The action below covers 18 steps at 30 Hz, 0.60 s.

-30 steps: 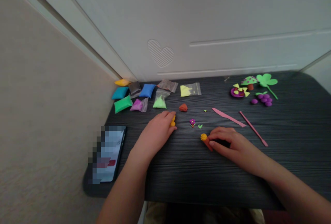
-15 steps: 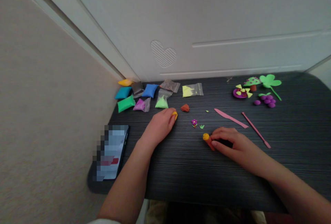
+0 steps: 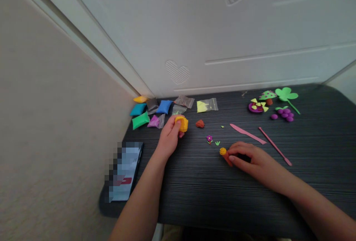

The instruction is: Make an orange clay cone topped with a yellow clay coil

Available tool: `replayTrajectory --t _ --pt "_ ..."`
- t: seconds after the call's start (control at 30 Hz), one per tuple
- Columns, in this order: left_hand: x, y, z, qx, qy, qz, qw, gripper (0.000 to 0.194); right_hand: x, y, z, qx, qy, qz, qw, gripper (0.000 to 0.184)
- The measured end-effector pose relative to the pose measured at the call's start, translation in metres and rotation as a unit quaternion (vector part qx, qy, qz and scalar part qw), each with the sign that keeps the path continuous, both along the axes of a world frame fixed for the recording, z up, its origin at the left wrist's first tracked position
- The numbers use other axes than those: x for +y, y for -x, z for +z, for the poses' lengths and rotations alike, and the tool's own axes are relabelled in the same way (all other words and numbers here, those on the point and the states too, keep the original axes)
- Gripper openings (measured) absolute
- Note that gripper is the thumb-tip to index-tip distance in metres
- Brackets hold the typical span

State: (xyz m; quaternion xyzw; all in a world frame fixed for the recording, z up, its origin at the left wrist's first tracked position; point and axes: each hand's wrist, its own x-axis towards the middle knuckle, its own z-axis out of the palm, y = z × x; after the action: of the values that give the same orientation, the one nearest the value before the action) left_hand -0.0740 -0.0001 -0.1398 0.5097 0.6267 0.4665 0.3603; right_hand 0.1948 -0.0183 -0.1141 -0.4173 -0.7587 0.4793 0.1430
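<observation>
Two hands work over the desk (image 3: 194,196): my left hand (image 3: 169,135) grips the yellow piece (image 3: 182,124) near the bags, seemingly turned for viewing, while my right hand (image 3: 250,159) pinches the orange stem (image 3: 227,158), probably to steady it, mid-desk.

Yellow clay (image 3: 182,124) in left hand (image 3: 170,134)
</observation>
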Motion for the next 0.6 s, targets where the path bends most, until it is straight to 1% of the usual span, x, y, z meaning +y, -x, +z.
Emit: replayTrajectory --t 0.1,0.17,0.23,0.3,0.4,0.5,0.6 --pt "0.002 -0.004 0.004 -0.122 -0.009 0.003 0.993 0.02 0.001 0.0 0.0 0.003 0.001 -0.003 1.0 0.022" --pt "0.002 -0.007 0.007 -0.186 -0.012 0.017 0.982 0.016 0.0 0.001 0.0 0.003 0.001 -0.004 1.0 0.023" --pt "0.001 -0.009 0.009 -0.237 -0.019 0.046 0.97 0.024 0.0 0.001 0.0 0.003 0.003 -0.006 1.0 0.023" --pt "0.002 -0.01 0.01 -0.276 -0.033 0.083 0.957 0.034 -0.001 0.002 0.001 0.004 0.006 -0.004 1.0 0.022" --pt "0.002 -0.009 0.01 -0.32 -0.052 0.12 0.938 0.041 -0.002 0.002 0.002 0.003 0.013 -0.001 1.0 0.023" --pt "0.001 -0.009 0.011 -0.355 -0.058 0.12 0.925 0.043 -0.001 0.003 0.001 0.0 0.017 -0.003 1.0 0.024" --pt "-0.002 -0.009 0.013 -0.388 -0.055 0.1 0.915 0.042 -0.001 0.004 0.0 -0.002 0.018 -0.004 1.0 0.025"
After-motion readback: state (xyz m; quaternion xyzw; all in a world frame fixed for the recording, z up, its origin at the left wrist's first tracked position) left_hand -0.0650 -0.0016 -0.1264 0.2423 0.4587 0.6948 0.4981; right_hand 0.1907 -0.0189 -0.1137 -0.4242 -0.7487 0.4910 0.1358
